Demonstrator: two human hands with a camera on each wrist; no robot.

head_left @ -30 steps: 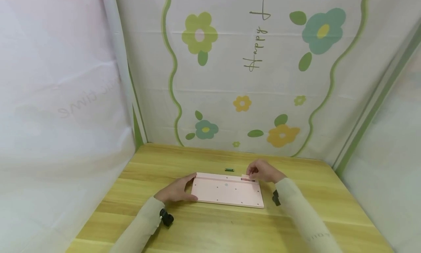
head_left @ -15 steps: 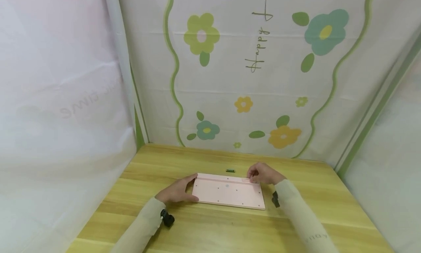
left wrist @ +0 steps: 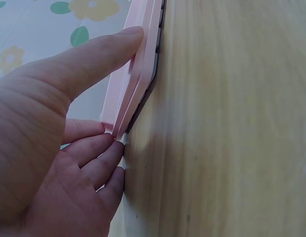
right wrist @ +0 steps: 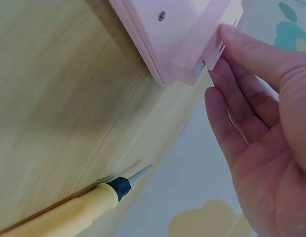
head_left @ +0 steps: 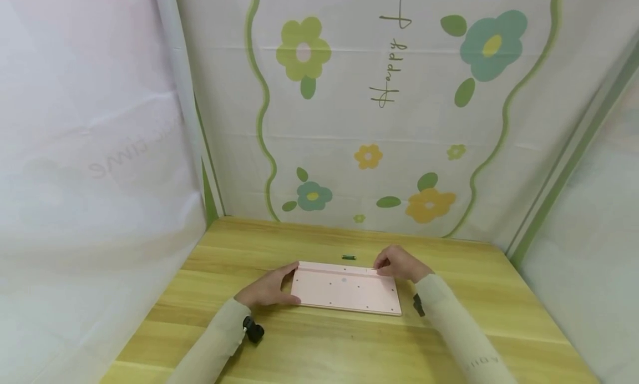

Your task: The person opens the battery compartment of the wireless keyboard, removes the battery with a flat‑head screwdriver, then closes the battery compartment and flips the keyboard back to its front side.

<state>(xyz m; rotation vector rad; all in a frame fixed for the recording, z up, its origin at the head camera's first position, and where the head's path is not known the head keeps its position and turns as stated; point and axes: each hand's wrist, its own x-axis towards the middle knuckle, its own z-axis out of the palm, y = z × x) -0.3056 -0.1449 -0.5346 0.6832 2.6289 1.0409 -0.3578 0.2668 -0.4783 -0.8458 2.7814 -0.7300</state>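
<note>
A pink keyboard [head_left: 344, 292] lies face down on the wooden table, small screws dotting its back and dark keys [left wrist: 152, 81] showing beneath it in the left wrist view. My left hand [head_left: 267, 289] grips its left end, thumb on the near corner and fingers at the far one. At the far right corner, my right hand [head_left: 399, 263] pinches a small pink battery cover [right wrist: 215, 55] between thumb and fingers, at the raised strip along the far edge. My fingers hide part of the cover. Beyond the keyboard lies a green battery [head_left: 349, 257].
A screwdriver with a yellow handle [right wrist: 69, 217] lies on the table in the right wrist view. The wooden table [head_left: 319, 350] ends at a white flowered curtain [head_left: 324, 123] at the back, with more curtains at both sides.
A second ago the battery slot showed dark, with the cover tilted above it. Now the cover lies down over it under my right fingers. My left hand stays put.
</note>
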